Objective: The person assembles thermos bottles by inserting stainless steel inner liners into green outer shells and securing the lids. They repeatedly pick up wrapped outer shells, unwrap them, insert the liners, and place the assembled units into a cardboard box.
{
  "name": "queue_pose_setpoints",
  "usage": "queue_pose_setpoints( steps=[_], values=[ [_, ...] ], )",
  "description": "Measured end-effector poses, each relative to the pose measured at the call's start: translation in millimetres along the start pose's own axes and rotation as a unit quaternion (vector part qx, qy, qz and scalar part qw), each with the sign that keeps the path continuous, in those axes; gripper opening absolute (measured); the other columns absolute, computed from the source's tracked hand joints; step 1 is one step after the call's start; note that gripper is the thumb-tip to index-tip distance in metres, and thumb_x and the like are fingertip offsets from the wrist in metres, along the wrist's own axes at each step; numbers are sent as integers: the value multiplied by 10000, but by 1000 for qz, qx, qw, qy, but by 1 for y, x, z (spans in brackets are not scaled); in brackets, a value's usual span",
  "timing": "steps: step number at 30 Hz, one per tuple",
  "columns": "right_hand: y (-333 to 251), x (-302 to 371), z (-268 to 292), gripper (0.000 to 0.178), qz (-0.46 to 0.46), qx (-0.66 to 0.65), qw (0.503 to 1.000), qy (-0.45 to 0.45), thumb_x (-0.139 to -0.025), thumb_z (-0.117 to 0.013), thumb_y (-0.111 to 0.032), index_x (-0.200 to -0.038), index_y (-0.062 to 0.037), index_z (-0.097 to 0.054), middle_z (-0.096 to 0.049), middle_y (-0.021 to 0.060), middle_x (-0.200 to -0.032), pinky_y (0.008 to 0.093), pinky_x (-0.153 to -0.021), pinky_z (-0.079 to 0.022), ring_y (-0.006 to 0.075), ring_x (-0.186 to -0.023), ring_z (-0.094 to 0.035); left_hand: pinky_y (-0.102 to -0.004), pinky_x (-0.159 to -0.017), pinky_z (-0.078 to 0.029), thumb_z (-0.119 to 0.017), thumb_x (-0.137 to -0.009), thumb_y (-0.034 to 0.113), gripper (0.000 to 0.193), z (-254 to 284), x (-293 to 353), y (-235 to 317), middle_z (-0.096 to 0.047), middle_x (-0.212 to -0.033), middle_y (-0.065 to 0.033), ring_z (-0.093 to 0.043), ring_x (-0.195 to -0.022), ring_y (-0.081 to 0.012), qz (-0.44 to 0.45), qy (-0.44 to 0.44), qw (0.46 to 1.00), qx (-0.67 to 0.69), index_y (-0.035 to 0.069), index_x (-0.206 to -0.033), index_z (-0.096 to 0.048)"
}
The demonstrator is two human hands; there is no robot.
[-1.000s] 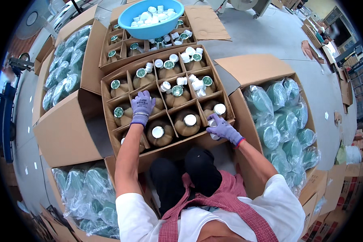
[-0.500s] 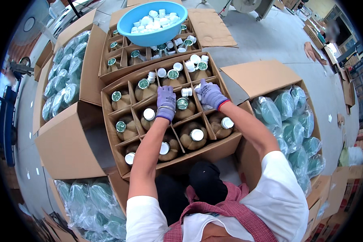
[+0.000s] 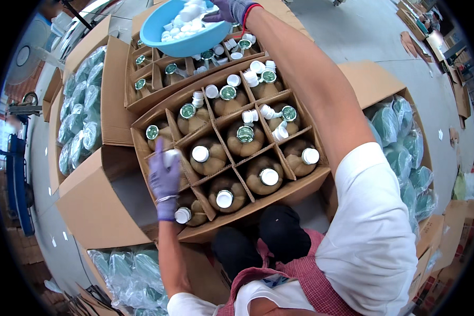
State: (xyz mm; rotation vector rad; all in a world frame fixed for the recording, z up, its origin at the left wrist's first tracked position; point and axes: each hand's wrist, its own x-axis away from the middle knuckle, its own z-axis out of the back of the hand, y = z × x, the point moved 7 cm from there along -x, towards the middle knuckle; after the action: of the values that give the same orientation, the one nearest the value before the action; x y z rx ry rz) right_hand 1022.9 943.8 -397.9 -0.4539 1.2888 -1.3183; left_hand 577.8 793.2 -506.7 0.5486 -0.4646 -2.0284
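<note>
A divided cardboard box (image 3: 258, 197) in front of me holds several round glass bottles (image 3: 208, 158). White caps cover some mouths; others show bare green rims, with loose white caps (image 3: 280, 130) lying beside several necks. My left hand (image 3: 164, 181), in a purple glove, is at the box's left side, closed around a white cap (image 3: 171, 156) over a bottle there; blur hides the finest contact. Stretched far forward, my gloved right hand (image 3: 230, 10) hangs over the right rim of a blue basin (image 3: 187, 48) heaped with white caps (image 3: 181, 29). Its fingers look apart, partly cut off by the picture's top edge.
The basin rests on a second divided box (image 3: 137, 97) of bottles behind the first. Open cartons of plastic-wrapped green bottles stand at far left (image 3: 84, 110), near left (image 3: 129, 268) and right (image 3: 403, 142). A raised carton flap (image 3: 102, 197) sticks out at left.
My right hand has gone from the box's right-hand cells up to the basin. My left hand has moved left and nearer, onto a bottle that was uncapped; more caps now show in the right-hand cell.
</note>
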Motion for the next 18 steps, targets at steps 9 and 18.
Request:
queue_pose_setpoints(
  steps=[9,18],
  values=[
    [53,343,-49,600,-92,512,737,-431,-731,-699,-586,-1185,-194,-677,-557,113,-1275,524,-1039,-369,360,-1299,-446,-479,-792,-491,-616,-914,396,399,-27,25,-111,-581,-1030,-189,-609,-951,-380,-23,18,960,-278,26,-1047,-545],
    [57,356,-39,580,-127,453,765,-439,-672,-744,-516,-1155,-201,-683,-508,138,-1301,508,-1054,-276,347,-1274,-412,-485,-859,-483,-644,-851,445,464,-34,-4,-57,-628,-1051,-178,-626,-1009,-357,1,-68,946,-318,46,-1080,-581]
  ],
)
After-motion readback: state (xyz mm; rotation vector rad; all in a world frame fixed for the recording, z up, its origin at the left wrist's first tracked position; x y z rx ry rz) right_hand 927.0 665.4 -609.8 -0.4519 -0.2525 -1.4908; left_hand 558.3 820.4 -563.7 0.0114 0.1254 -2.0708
